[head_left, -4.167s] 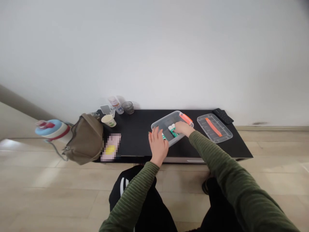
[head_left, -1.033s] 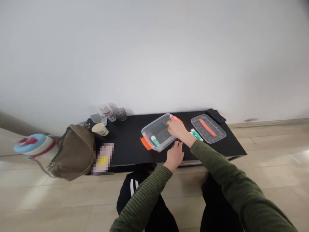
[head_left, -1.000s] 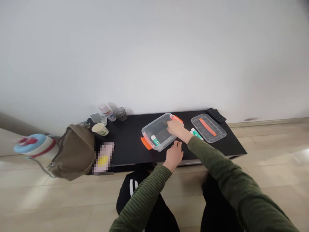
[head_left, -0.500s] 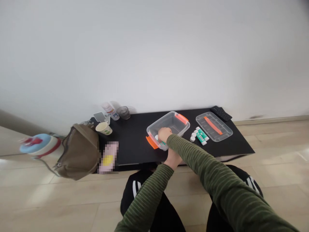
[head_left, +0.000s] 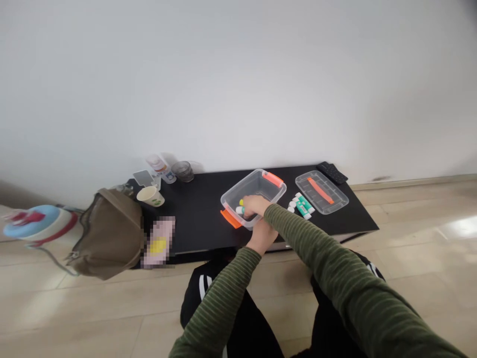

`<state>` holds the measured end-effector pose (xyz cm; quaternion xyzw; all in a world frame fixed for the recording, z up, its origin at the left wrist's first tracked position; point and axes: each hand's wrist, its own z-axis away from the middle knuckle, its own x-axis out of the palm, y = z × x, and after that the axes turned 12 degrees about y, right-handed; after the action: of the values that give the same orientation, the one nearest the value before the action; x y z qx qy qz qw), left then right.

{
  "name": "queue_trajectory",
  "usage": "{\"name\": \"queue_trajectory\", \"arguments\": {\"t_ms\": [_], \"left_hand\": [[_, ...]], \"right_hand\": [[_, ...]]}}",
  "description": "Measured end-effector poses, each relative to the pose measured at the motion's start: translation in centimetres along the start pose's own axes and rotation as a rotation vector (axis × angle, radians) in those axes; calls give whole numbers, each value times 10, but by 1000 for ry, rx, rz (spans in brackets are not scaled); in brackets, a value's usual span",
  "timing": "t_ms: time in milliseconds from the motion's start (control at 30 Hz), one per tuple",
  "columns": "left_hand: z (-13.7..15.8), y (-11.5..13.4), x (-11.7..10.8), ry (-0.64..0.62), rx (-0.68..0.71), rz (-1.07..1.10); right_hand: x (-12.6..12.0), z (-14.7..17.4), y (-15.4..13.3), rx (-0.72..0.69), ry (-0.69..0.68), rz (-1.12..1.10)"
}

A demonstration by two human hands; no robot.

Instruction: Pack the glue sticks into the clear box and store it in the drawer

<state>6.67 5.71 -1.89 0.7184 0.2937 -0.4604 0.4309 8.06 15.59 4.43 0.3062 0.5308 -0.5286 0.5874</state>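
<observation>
A clear plastic box (head_left: 235, 193) with orange latches stands on the black table. My right hand (head_left: 257, 204) reaches into its near left part, fingers curled down against a white-and-green glue stick (head_left: 240, 210). A small yellow item (head_left: 241, 202) shows just beyond those fingers; its kind is unclear. At the box's near side is my left hand (head_left: 264, 235), its fingers hidden behind the right wrist and the box. Several more green-and-white glue sticks (head_left: 303, 208) lie to the right of the box. Beyond them the clear lid (head_left: 337, 199) with an orange handle rests flat.
A dark keyboard-like item (head_left: 331, 172) lies at the back right. To the left stand a paper cup (head_left: 150, 197), a grey glass (head_left: 183, 171) and a spray bottle (head_left: 161, 169). A brown bag (head_left: 110, 236) and a blue-topped container (head_left: 40, 222) are farther left.
The view has shifted, so everything sits farther left. My right hand has moved slightly right within the box, and the yellow item and more of the glue stick now show.
</observation>
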Motion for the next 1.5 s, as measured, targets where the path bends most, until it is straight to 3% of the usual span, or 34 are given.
{"name": "queue_trajectory", "arguments": {"t_ms": [100,200,300,400,500,667,767,900,1067,1333,1500], "left_hand": [[-7,3,-7,30,-141,86],[-10,0,-8,47,-248,352],[-13,-3,-4,9,-376,708],[-17,1,0,8,-553,988],[-16,10,-4,-43,-658,1064],[1,24,-21,-8,-392,541],[5,30,-24,-32,-359,306],[-1,36,-25,-48,-405,188],[-9,42,-22,-11,-468,217],[-20,58,-9,-22,-488,196],[-27,60,5,13,-524,342]], "right_hand": [[-22,29,9,-39,271,-152],[-35,70,29,-95,591,-321],[-27,110,62,-108,701,-391],[-4,137,97,-105,626,-378],[21,148,123,-28,499,-321],[49,147,134,-85,363,-174],[57,146,130,-108,354,-137],[53,151,118,-59,400,-8],[43,157,114,-22,465,119],[30,163,143,17,368,69],[24,163,153,-39,382,81]]}}
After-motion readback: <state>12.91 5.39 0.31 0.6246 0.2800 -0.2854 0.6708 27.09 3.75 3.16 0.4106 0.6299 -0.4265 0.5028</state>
